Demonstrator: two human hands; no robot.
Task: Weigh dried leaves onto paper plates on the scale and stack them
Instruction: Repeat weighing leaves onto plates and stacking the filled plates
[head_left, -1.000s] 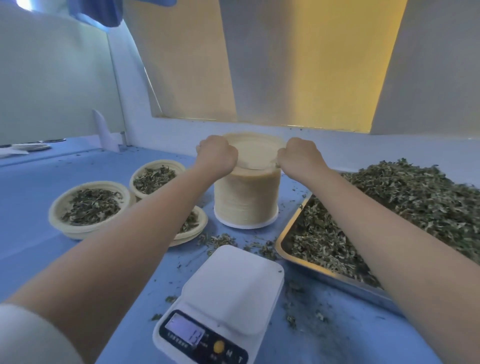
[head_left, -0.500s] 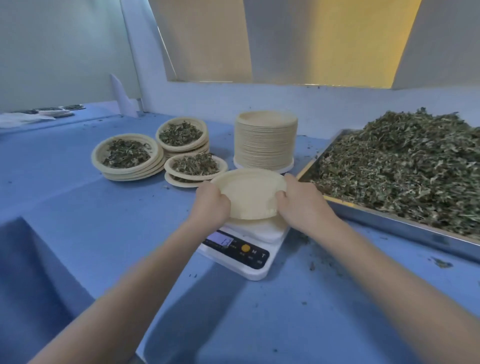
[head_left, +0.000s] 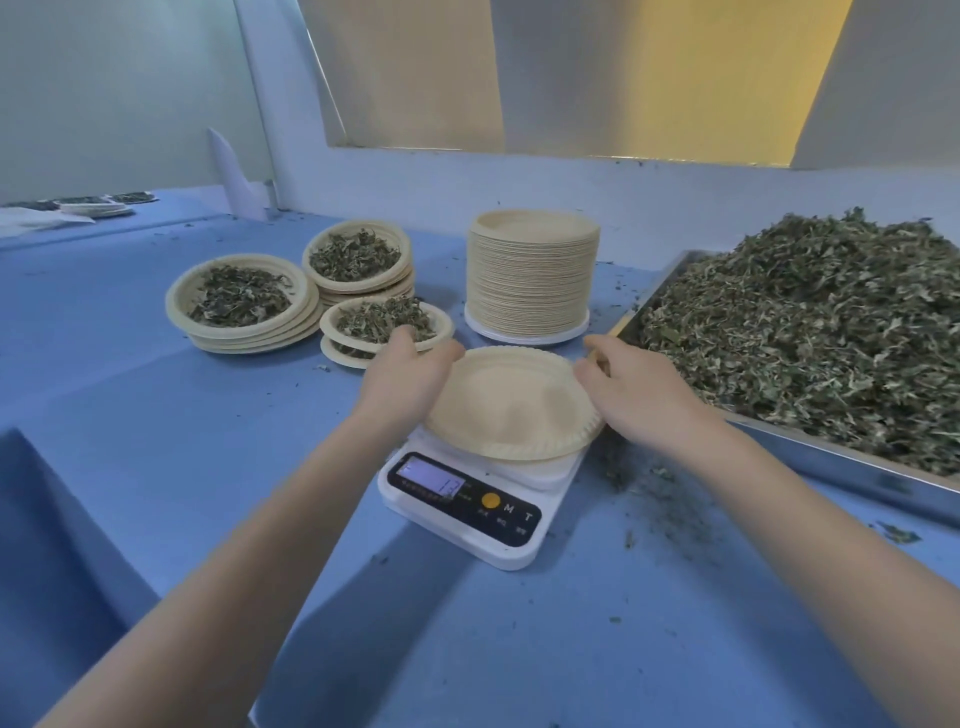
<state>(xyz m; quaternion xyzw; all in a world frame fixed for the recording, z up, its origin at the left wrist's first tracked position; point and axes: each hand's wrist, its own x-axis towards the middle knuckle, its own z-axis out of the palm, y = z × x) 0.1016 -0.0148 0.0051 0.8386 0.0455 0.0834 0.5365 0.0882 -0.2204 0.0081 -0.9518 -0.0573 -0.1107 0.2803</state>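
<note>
Plate (head_left: 511, 402) on scale (head_left: 470, 493); leaf tray (head_left: 831, 457) right, probably three filled stacks (head_left: 311, 296) behind-left

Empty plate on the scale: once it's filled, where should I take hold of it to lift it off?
Probably by the crimped rim, at two opposite edges. The empty plate is wide, shallow and thin, and overhangs the scale, so fingers can slide under from either side. The left hand and right hand already sit at those edges. The centre will hold leaves.
</note>
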